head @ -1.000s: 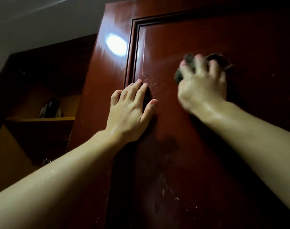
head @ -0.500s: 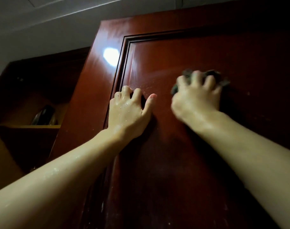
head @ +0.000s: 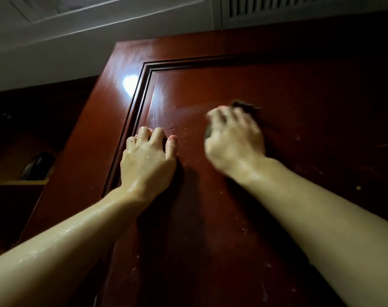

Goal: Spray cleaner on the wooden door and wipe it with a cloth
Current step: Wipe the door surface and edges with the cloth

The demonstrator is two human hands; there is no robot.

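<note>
Two hands meet the wooden door: the left hand rests with bent, empty fingers, while the blurred right hand presses a dark cloth, fingers curled over it.

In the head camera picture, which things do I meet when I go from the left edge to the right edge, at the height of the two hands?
Dark shelf with an object on it → raised frame of the door panel → left hand pressed on the door → wet droplets → right hand holding the cloth.
</note>
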